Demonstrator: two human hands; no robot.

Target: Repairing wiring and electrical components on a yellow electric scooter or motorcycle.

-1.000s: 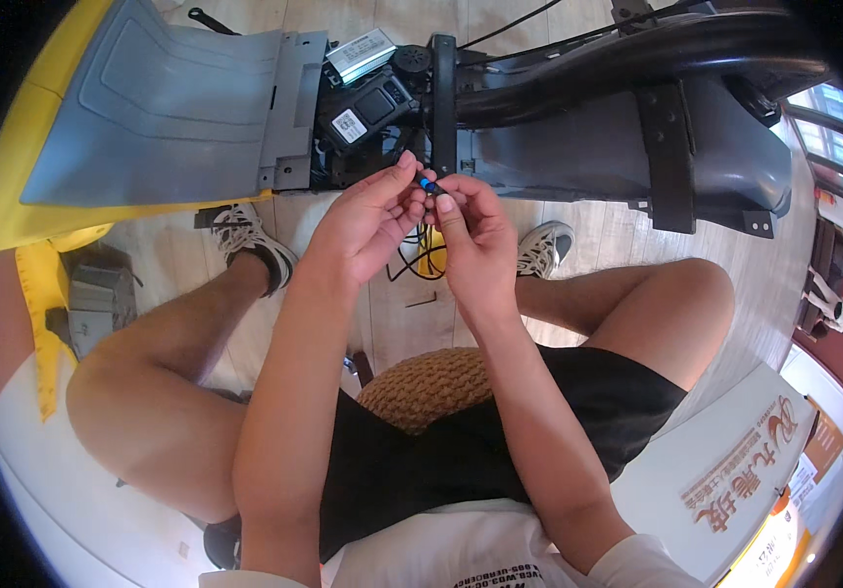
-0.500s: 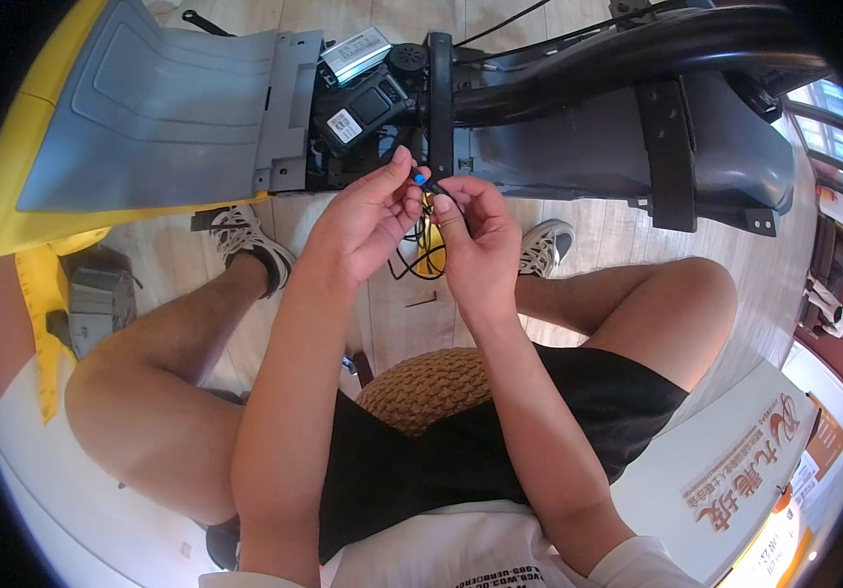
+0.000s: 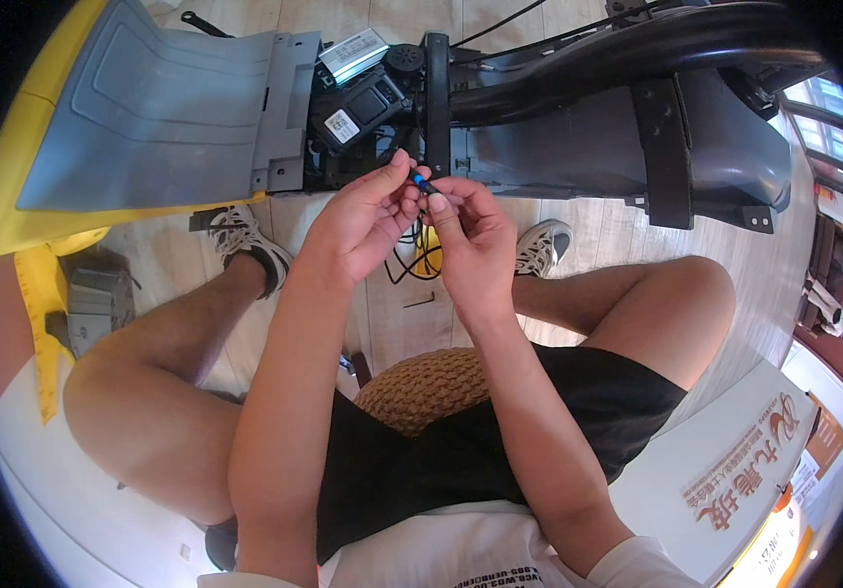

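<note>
A slim black cable connector with a blue band (image 3: pixel 422 183) sits between my two hands, just below the open bay of a scooter-like body. My left hand (image 3: pixel 365 218) pinches its upper-left end between thumb and fingers. With thumb and bent index finger, my right hand (image 3: pixel 471 223) grips the lower-right black end. Black cables (image 3: pixel 404 267) hang in loops beneath the fingers. Whether the connector's two halves are fully joined, I cannot tell. Above my left hand, the bay holds a black module (image 3: pixel 368 108) with a white label and a silver metal box (image 3: pixel 353 54).
A grey panel (image 3: pixel 167 118) with yellow bodywork lies left of the bay. To the right runs a thick black frame tube (image 3: pixel 578 73) with a black bracket (image 3: pixel 669 147). A small hex key (image 3: pixel 420 300) lies on the floor near a woven brown seat (image 3: pixel 421 387).
The connector's black lower-right end now shows more clearly between the fingers, in line with the blue band. Both hands have barely shifted.
</note>
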